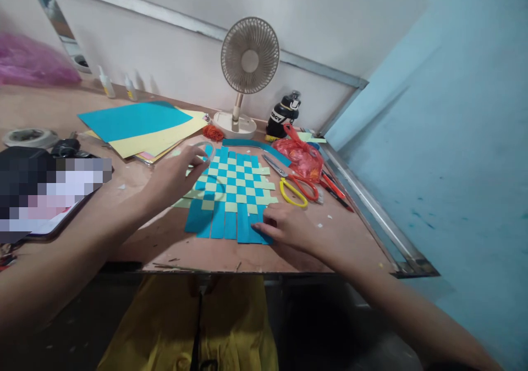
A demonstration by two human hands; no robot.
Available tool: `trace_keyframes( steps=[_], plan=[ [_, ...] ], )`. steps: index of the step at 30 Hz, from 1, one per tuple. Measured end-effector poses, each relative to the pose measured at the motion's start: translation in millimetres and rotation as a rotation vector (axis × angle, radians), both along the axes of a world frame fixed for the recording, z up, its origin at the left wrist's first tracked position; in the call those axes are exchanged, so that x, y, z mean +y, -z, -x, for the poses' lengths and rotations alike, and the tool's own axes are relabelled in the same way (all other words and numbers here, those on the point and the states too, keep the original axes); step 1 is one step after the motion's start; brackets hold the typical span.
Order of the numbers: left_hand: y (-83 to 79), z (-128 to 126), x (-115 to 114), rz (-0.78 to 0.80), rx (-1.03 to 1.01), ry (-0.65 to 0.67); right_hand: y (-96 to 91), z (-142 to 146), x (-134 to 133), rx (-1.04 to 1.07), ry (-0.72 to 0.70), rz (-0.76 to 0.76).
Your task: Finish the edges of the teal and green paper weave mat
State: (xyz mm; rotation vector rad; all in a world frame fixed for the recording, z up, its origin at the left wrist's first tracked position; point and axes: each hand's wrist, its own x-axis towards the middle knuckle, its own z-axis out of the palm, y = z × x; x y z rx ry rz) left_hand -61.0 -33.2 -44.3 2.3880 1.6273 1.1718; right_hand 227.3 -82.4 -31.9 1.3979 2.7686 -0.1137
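Note:
A checkered mat of woven blue and pale yellow paper strips (231, 181) lies on the table in front of me, with loose strip ends along its edges. My left hand (187, 167) is raised over the mat's left side. Its fingers pinch a thin translucent ring, like a roll of clear tape (212, 150), and a ring-shaped shadow falls on the weave. At the lower right corner, my right hand (284, 225) rests on the blue strip ends, thumb and bent fingers apart. Yellow-and-red-handled scissors (293, 192) lie just beyond it.
Behind the mat are a loose blue strip (247, 143), orange string (213, 133), a fan (235, 123) and a black bottle (282, 118). A red plastic bag (303, 159) sits to the right. Paper sheets (136, 121), a tape roll (31, 137) and a phone (61, 217) lie left.

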Motion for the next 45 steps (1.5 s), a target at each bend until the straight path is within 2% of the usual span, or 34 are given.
trace_keyframes(
  steps=[3,5,7,10,13,18,23,27,33,37,42,45],
  plan=[
    [10.1,-14,-9,-0.104,0.246,0.115,4.3,2,3,0.063,0.103,0.083],
    [19.5,-23,-14,-0.228,0.399,0.261,6.1,4,5,0.073,0.132,0.087],
    [29.8,-32,-16,-0.290,0.471,0.350,8.7,4,7,0.094,0.131,0.072],
    [42.8,-40,-16,-0.270,0.506,0.410,15.4,2,9,0.172,0.107,0.052],
    [49.6,-43,-17,-0.222,0.514,0.453,23.5,0,11,0.297,0.016,0.021],
    [52.5,-44,-21,-0.222,0.517,0.449,28.4,-2,8,0.394,-0.178,-0.095],
    [52.7,-45,-24,-0.235,0.523,0.451,20.4,-4,-3,0.214,-0.188,-0.203],
    [51.8,-46,-26,-0.205,0.555,0.436,20.0,-4,-13,0.007,-0.167,-0.049],
    [51.0,-48,-27,-0.159,0.587,0.443,20.4,-3,-21,-0.012,-0.169,0.089],
    [52.0,-47,-27,-0.181,0.594,0.430,7.1,-10,-32,-0.008,-0.260,0.182],
    [51.7,-47,-27,-0.195,0.599,0.426,-5.9,-22,-42,0.082,-0.490,0.251],
    [50.2,-47,-27,-0.179,0.617,0.426,-7.2,-25,-42,0.142,-0.491,0.205]
  ],
)
